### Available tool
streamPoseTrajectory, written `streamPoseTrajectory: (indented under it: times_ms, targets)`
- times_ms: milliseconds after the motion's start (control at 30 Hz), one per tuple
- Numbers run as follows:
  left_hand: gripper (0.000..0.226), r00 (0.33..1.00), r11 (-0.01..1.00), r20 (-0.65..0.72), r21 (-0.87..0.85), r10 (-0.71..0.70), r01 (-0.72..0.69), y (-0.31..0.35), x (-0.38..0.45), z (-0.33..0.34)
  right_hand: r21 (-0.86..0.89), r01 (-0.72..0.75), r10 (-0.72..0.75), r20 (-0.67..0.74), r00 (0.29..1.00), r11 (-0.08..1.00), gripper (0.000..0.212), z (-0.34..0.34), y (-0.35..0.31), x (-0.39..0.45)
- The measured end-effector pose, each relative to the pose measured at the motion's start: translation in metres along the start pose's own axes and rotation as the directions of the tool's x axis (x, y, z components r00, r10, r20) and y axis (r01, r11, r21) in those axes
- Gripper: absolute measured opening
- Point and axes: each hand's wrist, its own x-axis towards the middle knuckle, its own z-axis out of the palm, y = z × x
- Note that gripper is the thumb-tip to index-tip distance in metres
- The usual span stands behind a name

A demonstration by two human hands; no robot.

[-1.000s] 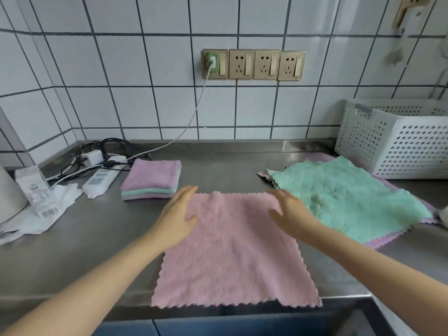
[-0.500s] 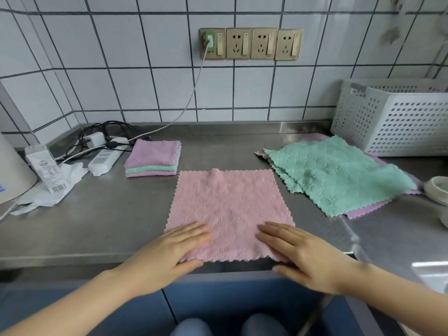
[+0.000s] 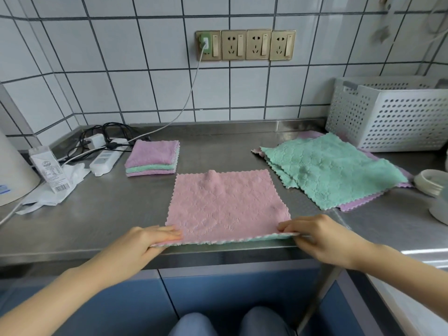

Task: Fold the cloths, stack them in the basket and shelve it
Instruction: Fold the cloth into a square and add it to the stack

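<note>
Both hands, left hand [image 3: 143, 241] and right hand [image 3: 322, 236], pinch the pink cloth's [image 3: 225, 204] near corners; right of it, the perforated white basket's [image 3: 390, 117] contents stay hidden.

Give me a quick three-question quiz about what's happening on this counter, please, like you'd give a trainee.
1. True or false: the white basket already holds folded cloths.
2. Which cloth do both hands grip? A) green cloth B) pink cloth C) folded stack
3. Which part of that cloth do the left hand and right hand pinch?

Key: 1. Cannot tell; its inside is hidden. 2. B. 3. Its two near corners, at the counter edge.
</note>
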Motion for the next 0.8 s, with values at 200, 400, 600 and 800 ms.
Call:
streamPoseTrajectory:
  times_ms: [200, 400, 600, 800]
  targets:
    - [0.022, 0.984, 0.935, 0.060, -0.307, -0.165, 0.176, 0.019, -0.002, -0.041, 0.326, -0.120, 0.153, -0.076, 0.985, 0.938, 0.021, -0.033, -0.028, -0.001]
    - [0.012, 0.846, 0.588, -0.033, -0.733, -0.532, 0.341, 0.006, 0.066, -0.032, 0.760, -0.332, 0.572, -0.063, 0.818, 0.559, 0.041, -0.026, 0.004, 0.080]
    - [0.039, 0.741, 0.697, -0.234, -0.592, -0.629, 0.405, -0.021, 0.111, 0.002, 0.650, -0.582, 0.782, -0.031, 0.622, 0.488, 0.036, 0.016, 0.037, 0.122]
    - [0.044, 0.734, 0.837, -0.409, -0.337, -0.542, 0.431, -0.031, 0.120, 0.008, 0.622, -0.575, 0.785, -0.105, 0.611, 0.532, 0.037, 0.023, 0.042, 0.122]
